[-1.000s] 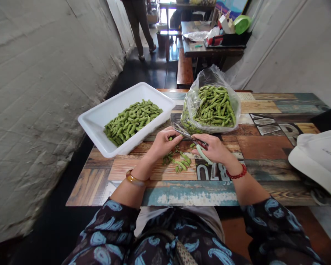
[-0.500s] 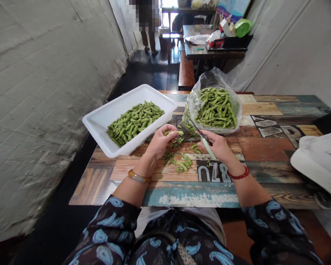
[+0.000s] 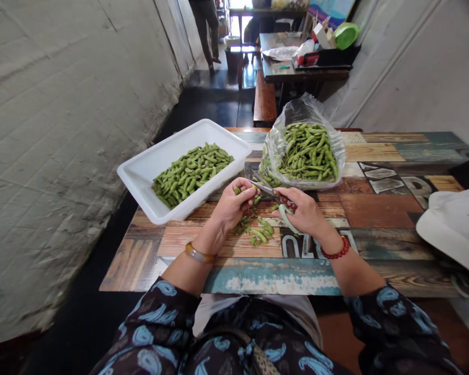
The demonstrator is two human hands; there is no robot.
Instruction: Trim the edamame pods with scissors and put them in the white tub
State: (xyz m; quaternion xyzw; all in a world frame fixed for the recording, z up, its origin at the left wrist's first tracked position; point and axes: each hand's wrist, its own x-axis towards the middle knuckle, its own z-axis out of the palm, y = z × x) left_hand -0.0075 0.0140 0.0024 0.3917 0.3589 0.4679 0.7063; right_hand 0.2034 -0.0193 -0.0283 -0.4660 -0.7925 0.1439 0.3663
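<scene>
My left hand pinches a green edamame pod between thumb and fingers. In my right hand is a pair of scissors with pale green handles, its blades pointing left at the pod. Loose pods and trimmed scraps lie on the table below the hands. To the left stands a white plastic tub with many pods inside. Beyond my right hand sits a clear plastic bag, open at the top and full of pods.
The patchwork wood table carries everything. A white cap lies at its right edge. A rough wall runs along the left. Farther off are a bench, another table with a black tray, and a standing person's legs.
My right hand has turned the scissors from pointing up and away to pointing left, bringing the blades to the pod in my left hand. The person in the background has shifted left.
</scene>
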